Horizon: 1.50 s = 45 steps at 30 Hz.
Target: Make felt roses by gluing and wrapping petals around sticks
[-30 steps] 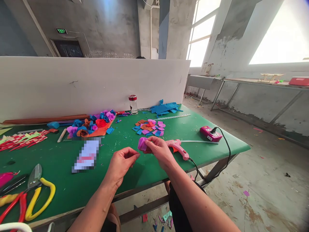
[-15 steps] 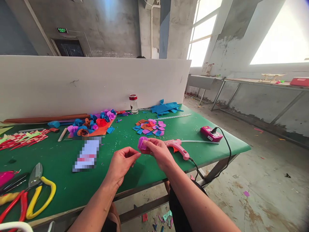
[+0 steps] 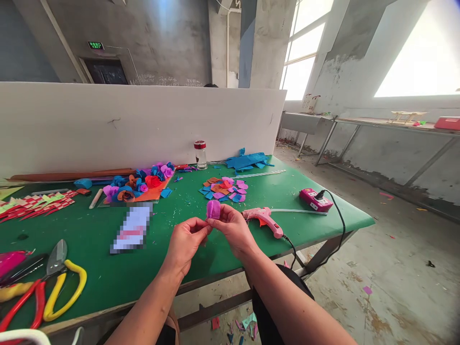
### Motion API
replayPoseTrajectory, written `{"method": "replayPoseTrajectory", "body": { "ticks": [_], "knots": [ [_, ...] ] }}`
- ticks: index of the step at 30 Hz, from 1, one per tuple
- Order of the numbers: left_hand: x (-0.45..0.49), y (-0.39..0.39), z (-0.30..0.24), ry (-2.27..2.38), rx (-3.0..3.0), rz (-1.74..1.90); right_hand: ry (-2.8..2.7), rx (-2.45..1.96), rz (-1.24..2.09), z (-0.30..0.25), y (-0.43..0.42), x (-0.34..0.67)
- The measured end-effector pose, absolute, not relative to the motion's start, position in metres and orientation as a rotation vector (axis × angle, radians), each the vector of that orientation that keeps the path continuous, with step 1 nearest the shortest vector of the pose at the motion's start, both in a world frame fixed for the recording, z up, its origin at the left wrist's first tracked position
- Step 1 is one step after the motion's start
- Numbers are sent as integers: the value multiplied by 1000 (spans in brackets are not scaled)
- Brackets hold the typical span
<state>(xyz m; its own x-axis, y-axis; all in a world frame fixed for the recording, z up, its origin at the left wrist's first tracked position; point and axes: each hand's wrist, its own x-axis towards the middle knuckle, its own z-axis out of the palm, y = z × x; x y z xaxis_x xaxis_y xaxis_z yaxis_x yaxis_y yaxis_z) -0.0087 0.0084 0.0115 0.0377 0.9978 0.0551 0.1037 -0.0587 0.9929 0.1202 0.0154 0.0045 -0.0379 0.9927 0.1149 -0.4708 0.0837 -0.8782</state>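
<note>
A small purple crepe paper flower [image 3: 213,209], rolled into a cup shape, is held over the green table. My right hand [image 3: 234,229] grips it from the right, thumb and fingers closed on its side and lower edge. My left hand [image 3: 187,240] pinches at the flower's base, its thumb and forefinger meeting the right fingertips; what exactly sits between them is hidden. Just right of my right hand lies a pink glue gun [image 3: 264,220] with a clear glue stick in its back. Behind the hands is a pile of cut paper petals [image 3: 223,189] in blue, brown and purple.
Finished paper flowers [image 3: 143,183] lie at the back left. Yellow-handled shears [image 3: 64,282] and red-handled pliers [image 3: 34,302] are at front left. A lidded glass jar [image 3: 200,155], blue paper [image 3: 247,162] and a magenta power box [image 3: 315,199] with a black cord stand around the table.
My left hand has moved right and up to the flower's base. The purple flower has turned more upright in my right hand. The view has shifted slightly.
</note>
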Motion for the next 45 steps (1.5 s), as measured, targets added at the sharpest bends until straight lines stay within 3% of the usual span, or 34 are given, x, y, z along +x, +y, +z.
{"method": "replayPoseTrajectory", "body": {
  "ticks": [26, 40, 45],
  "knots": [
    [-43, 21, 22, 893, 1111, 1031, -925, -757, 1584, 9, 1, 118],
    [-51, 23, 24, 875, 1045, 1234, -947, -738, 1654, 5, 1, 119],
    [-54, 24, 18, 959, 1127, 985, -928, -737, 1622, 8, 1, 121]
  ]
}}
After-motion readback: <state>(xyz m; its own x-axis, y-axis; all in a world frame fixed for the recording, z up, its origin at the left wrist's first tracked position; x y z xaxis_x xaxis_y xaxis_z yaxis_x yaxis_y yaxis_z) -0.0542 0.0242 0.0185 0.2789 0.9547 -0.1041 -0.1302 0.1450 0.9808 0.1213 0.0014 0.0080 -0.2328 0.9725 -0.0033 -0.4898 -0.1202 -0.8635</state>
